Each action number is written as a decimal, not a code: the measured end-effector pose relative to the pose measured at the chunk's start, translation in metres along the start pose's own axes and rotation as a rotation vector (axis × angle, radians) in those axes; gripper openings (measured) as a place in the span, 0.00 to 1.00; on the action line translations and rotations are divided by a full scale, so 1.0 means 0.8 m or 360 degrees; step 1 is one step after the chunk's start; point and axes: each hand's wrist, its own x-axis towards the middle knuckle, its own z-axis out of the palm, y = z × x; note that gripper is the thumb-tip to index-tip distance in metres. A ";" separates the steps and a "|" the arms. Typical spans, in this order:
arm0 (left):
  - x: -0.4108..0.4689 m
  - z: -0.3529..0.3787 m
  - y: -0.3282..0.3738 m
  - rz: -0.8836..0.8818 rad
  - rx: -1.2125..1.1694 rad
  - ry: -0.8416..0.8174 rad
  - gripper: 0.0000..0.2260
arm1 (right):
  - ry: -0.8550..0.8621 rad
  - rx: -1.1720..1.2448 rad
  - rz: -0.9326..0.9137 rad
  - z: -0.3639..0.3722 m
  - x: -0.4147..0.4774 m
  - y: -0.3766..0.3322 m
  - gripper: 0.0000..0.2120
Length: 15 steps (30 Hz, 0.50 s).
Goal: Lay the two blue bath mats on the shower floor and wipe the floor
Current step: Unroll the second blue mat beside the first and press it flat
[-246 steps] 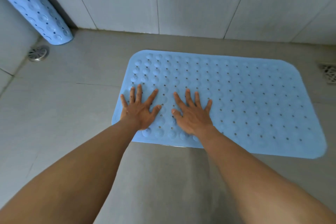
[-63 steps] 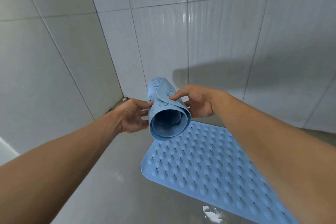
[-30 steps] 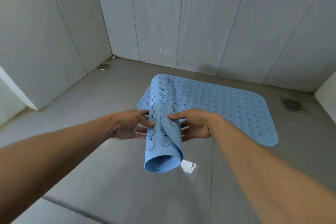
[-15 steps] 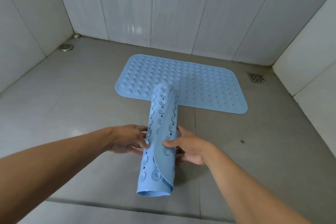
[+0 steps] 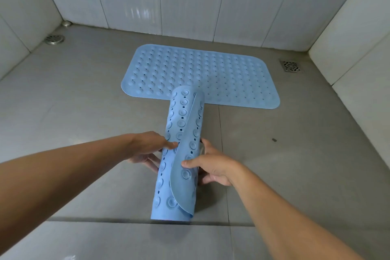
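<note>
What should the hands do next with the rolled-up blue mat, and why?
Probably pull the loose flap of the rolled bath mat rightward while the left hand steadies it, so it starts to unroll. It is mostly curled up, the right hand pinches the flap, the other bath mat lies flat, and bare shower floor shows to the right.

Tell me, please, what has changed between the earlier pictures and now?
Both hands left the flat mat they were pressing and took hold of the rolled mat, which had stood in the left corner. They carried it nearer and lowered it towards the floor; now the left hand and right hand grip its sides, and its outer flap has opened a little. The flat mat stayed by the back wall.
</note>
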 end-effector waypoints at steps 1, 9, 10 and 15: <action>0.000 0.001 0.000 -0.0012 0.0013 0.0012 0.14 | 0.0014 -0.0028 0.0015 0.000 0.000 -0.002 0.41; -0.004 0.021 0.002 0.0359 0.0380 0.0594 0.39 | 0.0514 -0.0019 -0.0268 0.017 0.022 -0.025 0.37; -0.005 0.023 0.006 0.0393 0.0442 0.0649 0.38 | 0.0542 -0.0071 -0.0265 0.019 0.022 -0.026 0.38; 0.009 0.040 0.001 0.0364 0.0629 0.0807 0.33 | 0.0572 -0.0444 -0.0280 0.012 0.019 -0.019 0.44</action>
